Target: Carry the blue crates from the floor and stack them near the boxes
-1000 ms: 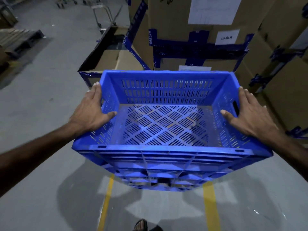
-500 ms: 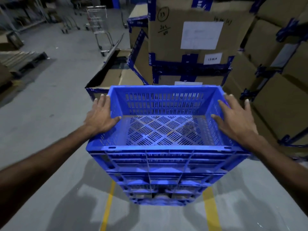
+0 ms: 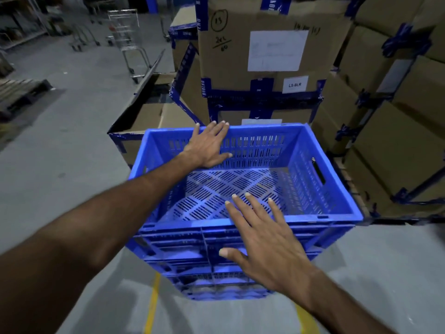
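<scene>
Head view: I see the top blue crate (image 3: 252, 186) sitting on a stack of blue crates (image 3: 216, 268) on the grey concrete floor (image 3: 60, 153), directly in front of the taped cardboard boxes (image 3: 260, 56). My left hand (image 3: 209, 145) reaches across the crate; its fingers (image 3: 221, 127) lie straight and close together, tips over the far rim, thumb spread toward the slotted far wall. My right hand (image 3: 269, 239) is over the near rim, fingers (image 3: 252, 208) straight and fanned apart, tips above the perforated crate bottom, thumb out to the left over the ribbed outer wall. I cannot tell whether the right palm touches the rim or hovers just above it. Neither hand curls round anything. Beyond the left fingertips stands a tall box with a white label (image 3: 277, 50) and a small tag (image 3: 295, 84) reading LS-BLR. Left of those fingers an open carton (image 3: 149, 114) rests on the floor, edged in blue tape. Right of the right fingers, more boxes (image 3: 397, 131) are stacked with blue tape at the joints. Below the right wrist, yellow floor lines (image 3: 153, 307) run under the stack. Far back left: a wire trolley (image 3: 127, 32) and a wooden pallet (image 3: 21, 90). Room light is dim.
</scene>
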`<state>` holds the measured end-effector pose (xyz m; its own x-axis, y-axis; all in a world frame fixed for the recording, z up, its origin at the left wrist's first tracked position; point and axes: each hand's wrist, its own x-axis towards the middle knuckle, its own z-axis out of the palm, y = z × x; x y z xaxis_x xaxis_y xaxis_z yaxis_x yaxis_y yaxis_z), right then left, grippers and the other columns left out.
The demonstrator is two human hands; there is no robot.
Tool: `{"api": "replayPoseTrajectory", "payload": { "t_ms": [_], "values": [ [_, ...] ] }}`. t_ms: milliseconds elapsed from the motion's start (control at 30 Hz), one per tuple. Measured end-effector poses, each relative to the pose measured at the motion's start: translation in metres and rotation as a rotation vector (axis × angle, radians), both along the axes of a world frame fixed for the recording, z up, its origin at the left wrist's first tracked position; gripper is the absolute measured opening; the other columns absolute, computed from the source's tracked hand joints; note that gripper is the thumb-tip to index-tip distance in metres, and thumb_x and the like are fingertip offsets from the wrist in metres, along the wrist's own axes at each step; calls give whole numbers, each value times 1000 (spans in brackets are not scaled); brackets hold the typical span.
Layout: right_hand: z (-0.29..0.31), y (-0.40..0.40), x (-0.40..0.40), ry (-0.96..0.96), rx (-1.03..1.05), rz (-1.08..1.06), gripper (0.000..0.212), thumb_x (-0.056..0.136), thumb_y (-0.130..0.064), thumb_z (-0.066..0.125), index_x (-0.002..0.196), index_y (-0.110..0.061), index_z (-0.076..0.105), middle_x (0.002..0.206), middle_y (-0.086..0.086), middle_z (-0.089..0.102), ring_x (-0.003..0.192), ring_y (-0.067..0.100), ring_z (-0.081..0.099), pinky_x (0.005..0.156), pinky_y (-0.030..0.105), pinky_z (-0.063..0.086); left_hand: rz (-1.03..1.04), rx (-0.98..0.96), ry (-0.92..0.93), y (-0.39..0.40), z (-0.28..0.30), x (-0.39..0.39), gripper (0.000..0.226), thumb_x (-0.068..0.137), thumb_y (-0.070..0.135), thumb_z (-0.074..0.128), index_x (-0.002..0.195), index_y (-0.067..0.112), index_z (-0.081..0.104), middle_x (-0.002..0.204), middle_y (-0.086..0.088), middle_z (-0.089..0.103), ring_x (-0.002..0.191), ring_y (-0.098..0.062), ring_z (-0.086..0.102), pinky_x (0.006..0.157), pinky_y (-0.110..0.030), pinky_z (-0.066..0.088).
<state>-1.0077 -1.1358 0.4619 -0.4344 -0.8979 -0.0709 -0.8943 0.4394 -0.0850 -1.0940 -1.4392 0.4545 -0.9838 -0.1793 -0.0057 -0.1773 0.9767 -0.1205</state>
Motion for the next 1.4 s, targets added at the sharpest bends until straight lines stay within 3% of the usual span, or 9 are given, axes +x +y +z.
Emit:
{"api": "replayPoseTrajectory", "payload": {
  "t_ms": [167,267,633,800,900,1067,1167,1300,1400],
  "values": [
    [0,0,3,-50,-53,-4,96,89,-87,9,163,-26,-3,169,-9,-13,155,18,-18,122,56,-4,-3,41,81,-6,-10,-1,92,94,56,47,165,14,5,173,-5,12,158,-28,14,125,-61,11],
    [-2,-1,3,-65,-84,-26,91,93,-82,16,163,-25,9,171,-6,-2,157,20,-8,120,58,2,-8,88,132,-5,-14,-2,90,88,47,47,164,14,12,171,-4,20,156,-27,19,125,-59,12],
    [-3,1,2,-45,-131,7,94,91,-80,31,163,-23,10,171,-5,-4,157,22,-11,123,57,0,18,199,188,-2,-8,-6,94,78,34,52,164,16,17,169,-5,26,154,-29,22,125,-58,12],
    [-6,-1,6,-9,-129,-24,94,89,-81,29,162,-23,19,170,-3,14,158,24,1,123,59,10,19,160,78,3,6,-1,97,80,30,59,164,15,14,171,-5,20,155,-29,20,125,-58,14],
    [-9,-3,7,24,-134,-44,93,89,-82,27,161,-24,21,169,-3,17,158,26,3,123,60,10,52,177,74,5,13,-2,96,81,31,61,164,17,17,171,-4,20,155,-29,22,125,-57,15],
    [-13,-3,6,67,-122,-57,88,93,-80,26,160,-23,26,168,-2,23,157,26,12,122,59,15,23,105,33,5,6,5,99,89,41,62,165,23,2,173,-8,8,157,-33,12,123,-62,15],
    [-11,-3,8,56,-143,-69,84,95,-78,25,160,-24,24,169,-3,19,157,24,12,123,56,14,111,262,80,5,15,18,102,92,41,67,165,23,-2,173,-12,2,158,-33,9,122,-64,17],
    [-7,6,13,18,-203,-116,76,100,-73,25,161,-29,16,170,-7,11,157,18,9,125,53,9,125,404,99,12,27,56,97,94,48,67,166,23,6,173,-12,4,158,-31,11,123,-57,23],
    [-7,17,17,0,-311,-237,70,102,-69,27,160,-31,20,167,-8,22,155,14,16,125,49,13,64,404,158,29,35,93,86,97,51,63,165,27,16,171,-7,18,157,-27,19,123,-50,28]
  ]
}}
